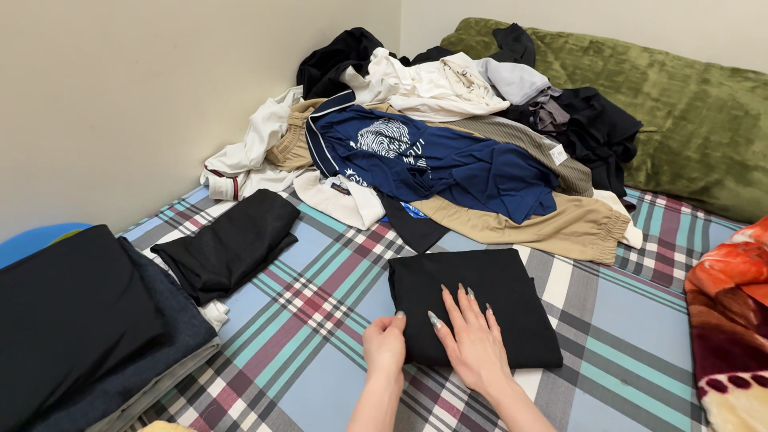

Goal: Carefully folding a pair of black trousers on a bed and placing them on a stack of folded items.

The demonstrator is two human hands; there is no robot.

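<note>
A folded black garment lies flat on the plaid bedsheet in front of me. My right hand rests palm down on its near left part, fingers spread. My left hand pinches the garment's near left corner between thumb and fingers. Both hands have long pale-green nails.
A pile of unfolded clothes with a navy printed shirt and tan trousers fills the back. A folded black piece lies at left, beside a stack of folded dark clothes. Green pillow back right, orange blanket at right edge.
</note>
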